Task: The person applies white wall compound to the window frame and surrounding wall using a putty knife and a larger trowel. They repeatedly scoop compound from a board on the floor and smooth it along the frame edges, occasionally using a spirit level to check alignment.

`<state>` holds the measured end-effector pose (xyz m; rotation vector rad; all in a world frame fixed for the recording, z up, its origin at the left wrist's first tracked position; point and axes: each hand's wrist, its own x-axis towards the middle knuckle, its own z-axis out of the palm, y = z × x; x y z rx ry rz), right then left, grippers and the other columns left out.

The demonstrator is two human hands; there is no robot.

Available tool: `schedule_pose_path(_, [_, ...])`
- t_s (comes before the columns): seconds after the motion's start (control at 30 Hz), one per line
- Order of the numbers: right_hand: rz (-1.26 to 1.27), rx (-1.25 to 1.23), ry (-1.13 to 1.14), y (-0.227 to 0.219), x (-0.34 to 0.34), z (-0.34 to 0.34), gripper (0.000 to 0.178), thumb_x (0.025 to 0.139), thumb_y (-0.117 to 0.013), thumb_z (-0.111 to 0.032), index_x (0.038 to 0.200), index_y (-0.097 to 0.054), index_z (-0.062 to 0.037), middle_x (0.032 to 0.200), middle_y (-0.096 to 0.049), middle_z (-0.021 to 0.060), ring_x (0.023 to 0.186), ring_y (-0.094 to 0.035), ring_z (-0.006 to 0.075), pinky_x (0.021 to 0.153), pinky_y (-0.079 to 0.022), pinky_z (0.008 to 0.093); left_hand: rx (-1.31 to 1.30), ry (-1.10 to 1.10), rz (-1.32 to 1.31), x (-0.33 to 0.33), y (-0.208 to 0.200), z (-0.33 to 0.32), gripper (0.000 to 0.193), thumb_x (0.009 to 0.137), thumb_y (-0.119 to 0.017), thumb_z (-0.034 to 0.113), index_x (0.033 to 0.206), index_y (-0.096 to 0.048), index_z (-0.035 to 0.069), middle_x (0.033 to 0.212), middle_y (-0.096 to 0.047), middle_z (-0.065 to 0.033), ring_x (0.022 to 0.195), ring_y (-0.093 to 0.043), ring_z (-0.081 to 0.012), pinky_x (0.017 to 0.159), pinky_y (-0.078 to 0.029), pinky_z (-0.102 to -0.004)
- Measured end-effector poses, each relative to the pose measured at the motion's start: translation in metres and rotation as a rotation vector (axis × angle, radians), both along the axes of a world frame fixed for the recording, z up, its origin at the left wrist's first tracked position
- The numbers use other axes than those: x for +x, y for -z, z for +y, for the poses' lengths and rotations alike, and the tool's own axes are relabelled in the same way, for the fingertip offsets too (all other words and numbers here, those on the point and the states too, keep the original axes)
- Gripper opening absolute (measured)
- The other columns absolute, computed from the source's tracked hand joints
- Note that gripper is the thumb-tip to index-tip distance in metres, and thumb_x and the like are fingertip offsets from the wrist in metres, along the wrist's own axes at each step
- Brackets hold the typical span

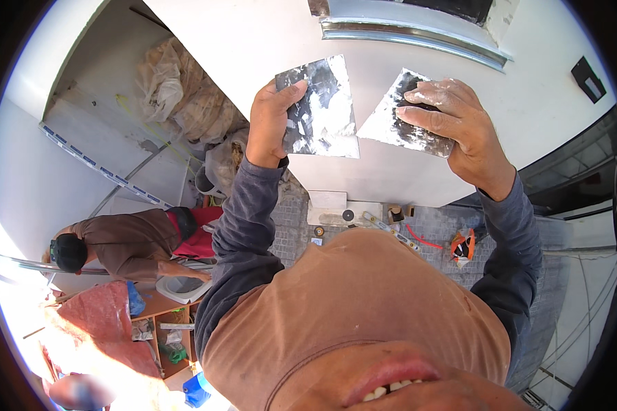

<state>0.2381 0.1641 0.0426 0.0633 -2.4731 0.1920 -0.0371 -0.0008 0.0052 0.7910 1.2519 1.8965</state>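
My left hand [269,123] grips a flat putty scraper [330,113], a dark rectangular blade smeared with white filler, with the thumb lying over its face. A second putty scraper [389,122], wedge-shaped from this angle and also coated in white, is in my right hand [467,127]. White residue covers the fingers pressed on that blade. The two scrapers are held up side by side, a small gap between them, in front of a white wall panel [363,171]. How the left fingers sit behind the blade is hidden.
A metal channel [411,38] runs along the opening at the top. To the left, a co-worker [130,236] bends over beside a wooden shelf unit [161,308]. Wrapped plastic sheeting [175,89] is piled behind. A yellow spirit level [391,231] and an orange bag [463,246] are on the paving.
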Motion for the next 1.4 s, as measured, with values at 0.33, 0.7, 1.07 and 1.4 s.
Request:
schedule_pose_path(0.33, [-0.084, 0.215, -0.047, -0.031, -0.021, -0.013, 0.04, 0.075, -0.068, 0.003, 0.104, -0.08, -0.0216, 0.113, -0.073, -0.0005, 0.12, -0.058, 0.0241, 0.116, -0.034, 0.0522, -0.026, -0.029, -0.125, 0.004, -0.013, 0.01, 0.023, 0.096, -0.06, 0.009, 0.112, -0.064, -0.008, 0.094, -0.073, -0.0132, 0.068, -0.071, -0.0162, 0.059, -0.059, -0.0263])
schedule_pose_path(0.7, [-0.064, 0.048, 0.009, -0.02, -0.021, -0.03, 0.05, 0.077, -0.069, 0.008, 0.119, -0.075, -0.0185, 0.122, -0.07, 0.0063, 0.118, -0.06, 0.028, 0.109, -0.045, 0.05, 0.155, -0.097, -0.311, -0.011, 0.003, 0.003, 0.026, 0.099, -0.056, 0.008, 0.12, -0.06, -0.008, 0.106, -0.072, -0.0168, 0.088, -0.075, -0.027, 0.079, -0.064, -0.0387])
schedule_pose_path(1.07, [-0.073, 0.033, 0.251, 0.033, -0.022, -0.011, 0.051, 0.083, -0.062, 0.008, 0.126, -0.072, -0.0172, 0.121, -0.069, 0.0111, 0.116, -0.062, 0.0363, 0.1, -0.052, 0.0448, 0.206, -0.084, -0.261, -0.013, 0.016, -0.005, 0.028, 0.101, -0.056, 0.01, 0.122, -0.06, -0.008, 0.107, -0.073, -0.0148, 0.087, -0.074, -0.0216, 0.079, -0.062, -0.0347])
schedule_pose_path(1.4, [-0.18, 0.405, -0.006, -0.045, -0.049, -0.037, 0.032, 0.081, -0.069, -0.003, 0.107, -0.079, -0.0191, 0.117, -0.072, 0.0036, 0.117, -0.059, 0.028, 0.113, -0.039, 0.0492, 0.044, -0.021, -0.156, -0.008, -0.004, 0.004, 0.021, 0.098, -0.06, 0.01, 0.111, -0.064, -0.006, 0.094, -0.073, -0.0128, 0.073, -0.073, -0.0167, 0.063, -0.062, -0.0292])
